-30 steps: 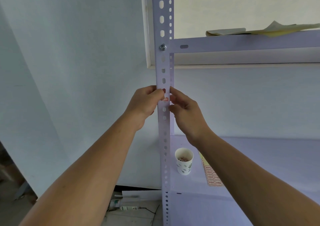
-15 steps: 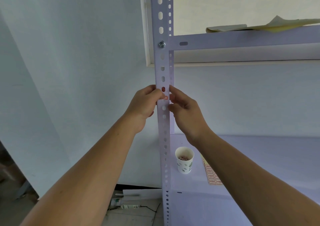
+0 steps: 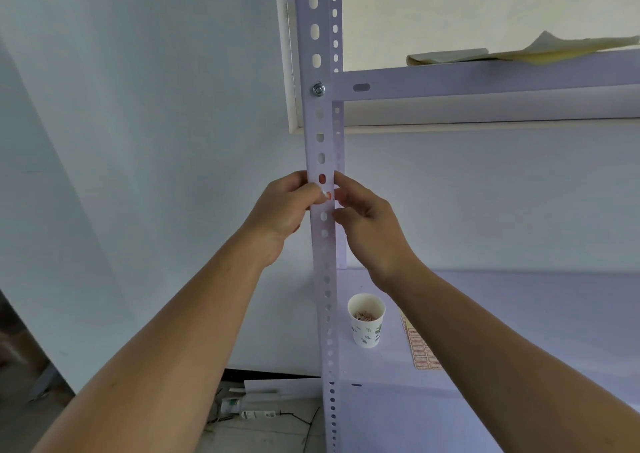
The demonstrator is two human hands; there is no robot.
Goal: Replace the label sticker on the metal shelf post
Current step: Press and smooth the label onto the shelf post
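Hardly anything has moved over the last second: both hands stay at the same height on the metal shelf post (image 3: 320,133), and only the view has drifted a little, so the bolt (image 3: 318,89) sits slightly further left.

The left hand (image 3: 282,210) grips the post from its left side, with the fingers curled round behind the edge and the thumb pressed flat across the front face. At the thumb's tip a small red-and-white scrap shows against the pale metal. That is the label sticker (image 3: 328,195), stuck on the post's front just below a slot that glows reddish. The right hand (image 3: 370,224) comes in from the other side with its fingers curled. Its forefinger tip is on the post's right edge just above the sticker and its thumb tip is just below. From here I cannot tell whether it has hold of the sticker itself.

On the lower shelf (image 3: 519,314), just right of the post, stands a paper cup (image 3: 366,321) with small pale bits inside. Near it lies a sheet of red-outlined stickers (image 3: 420,348), partly hidden by the right forearm. Yellowish folded paper (image 3: 519,52) lies on the upper shelf (image 3: 485,78). Some white clutter (image 3: 256,409) sits on the floor beside the post's foot.
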